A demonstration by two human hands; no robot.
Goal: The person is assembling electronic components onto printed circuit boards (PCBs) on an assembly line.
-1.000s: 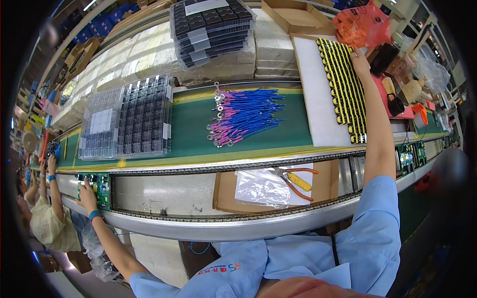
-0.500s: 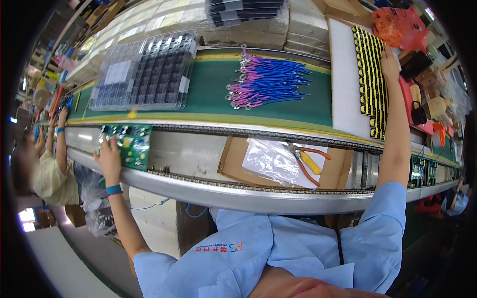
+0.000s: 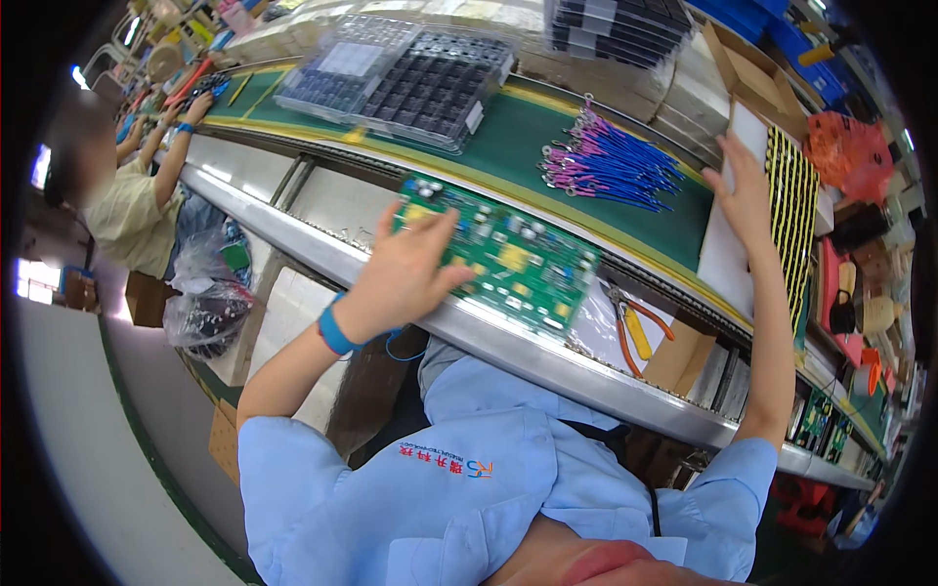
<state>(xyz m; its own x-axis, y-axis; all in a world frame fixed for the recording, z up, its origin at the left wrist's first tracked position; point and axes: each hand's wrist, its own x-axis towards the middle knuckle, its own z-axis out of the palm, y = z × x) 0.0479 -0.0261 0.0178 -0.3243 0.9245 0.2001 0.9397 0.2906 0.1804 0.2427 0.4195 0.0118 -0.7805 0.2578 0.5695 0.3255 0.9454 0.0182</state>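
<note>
My left hand [image 3: 403,272], with a blue wrist strap [image 3: 337,329], lies on the left end of a green circuit board [image 3: 513,249]. Its fingers and thumb grasp that end from above. The board is populated with parts and spans the rails of the line in front of me. My right hand [image 3: 743,195] hangs open at the white foam sheet [image 3: 725,244], fingers apart and holding nothing. Beside it, black-and-yellow striped parts [image 3: 789,210] lie in rows. Left of that hand, a bundle of blue wires [image 3: 620,166] with pink sleeves and ring terminals lies on the green belt [image 3: 508,132].
Clear compartment trays [image 3: 396,83] with dark parts stand on the belt. Below the rails, orange-handled cutters [image 3: 635,327] rest in a cardboard box [image 3: 681,361]. A stack of dark trays [image 3: 616,34] stands at the back. A co-worker [image 3: 132,215] is at the far left.
The circuit board has slid right along the rails with my left hand. My right hand has left the striped parts and come left over the foam. The view has tilted.
</note>
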